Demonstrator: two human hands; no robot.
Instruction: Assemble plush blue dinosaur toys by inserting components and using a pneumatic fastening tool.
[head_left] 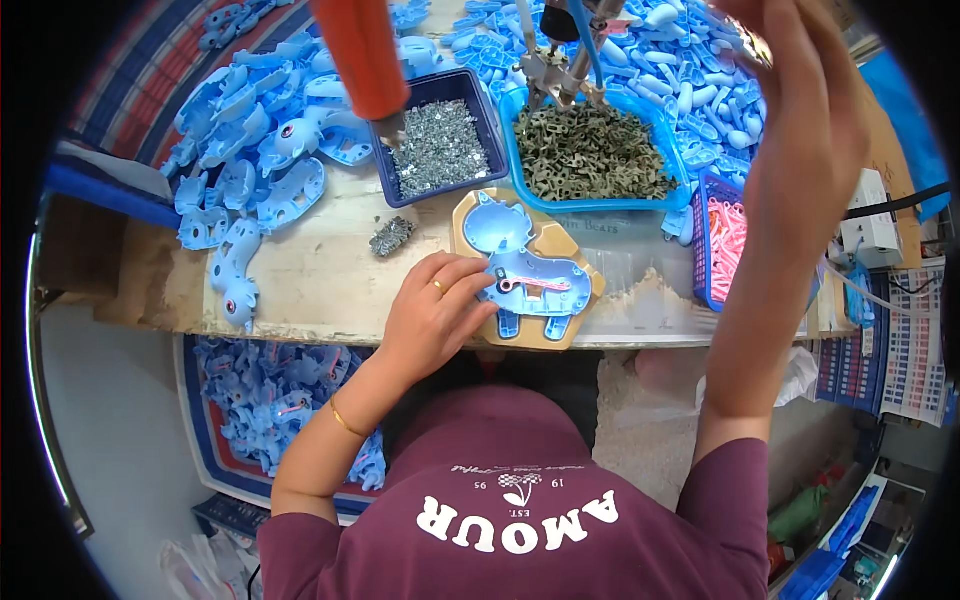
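A light blue animal-shaped toy shell half [560, 278] lies hollow side up in a tan shaped holder [470, 215] at the table's front edge. Inside its body sits a pink strip [540, 284] with a dark ring-like end at the left. My left hand [435, 305], wearing a ring, rests at the shell's left edge with its fingers apart, touching it near the dark ring. My right hand [805, 110] is raised at the upper right, close to the camera. Its fingertips are cut off or smeared, so whether it holds anything is hidden.
Behind stand a dark bin [440, 140] of small screws and a blue tray [590, 205] of dull metal pieces. An orange tool [362, 60] and a metal machine head [555, 75] hang above them. Blue shells [240, 120] pile left; a basket [715, 240] holds pink strips.
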